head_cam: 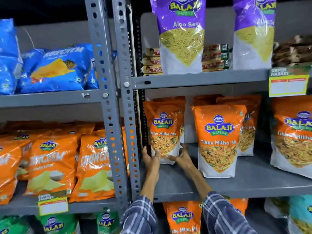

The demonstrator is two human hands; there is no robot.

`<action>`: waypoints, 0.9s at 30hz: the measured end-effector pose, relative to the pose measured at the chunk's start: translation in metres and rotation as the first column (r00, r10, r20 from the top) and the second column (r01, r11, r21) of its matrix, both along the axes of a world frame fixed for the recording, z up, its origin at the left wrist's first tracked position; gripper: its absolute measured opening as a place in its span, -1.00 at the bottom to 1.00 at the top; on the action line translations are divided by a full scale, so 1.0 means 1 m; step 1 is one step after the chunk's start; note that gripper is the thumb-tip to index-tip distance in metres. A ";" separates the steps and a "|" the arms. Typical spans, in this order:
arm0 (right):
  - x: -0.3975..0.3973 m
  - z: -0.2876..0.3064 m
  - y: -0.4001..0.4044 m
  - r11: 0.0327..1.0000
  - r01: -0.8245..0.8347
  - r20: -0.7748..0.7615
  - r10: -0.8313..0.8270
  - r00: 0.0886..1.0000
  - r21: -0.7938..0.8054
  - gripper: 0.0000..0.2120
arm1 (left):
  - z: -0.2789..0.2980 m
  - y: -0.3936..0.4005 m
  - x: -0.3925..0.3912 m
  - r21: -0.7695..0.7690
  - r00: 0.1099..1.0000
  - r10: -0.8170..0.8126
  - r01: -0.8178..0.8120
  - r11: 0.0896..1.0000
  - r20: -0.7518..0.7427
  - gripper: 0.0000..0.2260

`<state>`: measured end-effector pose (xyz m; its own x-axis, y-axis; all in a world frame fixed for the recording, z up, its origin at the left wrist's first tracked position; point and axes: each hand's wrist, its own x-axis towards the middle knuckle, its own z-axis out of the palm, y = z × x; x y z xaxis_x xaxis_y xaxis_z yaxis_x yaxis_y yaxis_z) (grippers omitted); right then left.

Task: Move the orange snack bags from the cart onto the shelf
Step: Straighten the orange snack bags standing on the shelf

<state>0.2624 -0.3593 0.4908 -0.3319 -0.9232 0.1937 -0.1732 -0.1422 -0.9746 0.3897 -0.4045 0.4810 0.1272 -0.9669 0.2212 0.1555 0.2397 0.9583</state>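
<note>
An orange Tikha Mitha Mix snack bag (164, 125) stands upright at the left end of the grey middle shelf (185, 186). My left hand (150, 157) is at its lower left corner and my right hand (182, 157) at its lower right corner. The fingers of both are spread and only lightly touch the bag's base. Another orange bag (217, 141) stands to the right, closer to the shelf's front, with more behind it. A third orange bag (293, 135) is at the far right. No cart is in view.
A grey perforated upright post (125, 115) stands just left of my left hand. Purple Aloo Sev bags (181, 36) fill the shelf above. Orange chip bags (50, 162) sit on the left rack, and more orange mix bags (183, 217) on the shelf below.
</note>
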 end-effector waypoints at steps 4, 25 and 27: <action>0.000 -0.001 -0.003 1.000 -0.026 -0.082 0.026 0.996 0.007 -0.17 | -0.004 -0.010 0.002 -0.002 0.987 -0.110 0.111 0.994 0.119 -0.45; -0.007 -0.004 -0.002 0.986 0.158 0.007 -0.158 0.987 -0.047 -0.28 | -0.005 -0.006 -0.034 -0.101 0.932 0.038 -0.002 0.995 0.360 -0.44; -0.006 -0.003 -0.001 0.986 0.158 -0.005 -0.159 0.987 -0.051 -0.22 | -0.005 -0.004 -0.033 -0.105 0.926 0.037 0.002 0.994 0.376 -0.44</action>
<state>0.2559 -0.3598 0.4873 -0.4714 -0.8480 0.2421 -0.2058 -0.1612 -0.9652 0.3564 -0.4089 0.4760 0.0317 -0.9350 0.3532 -0.2177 0.3385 0.9155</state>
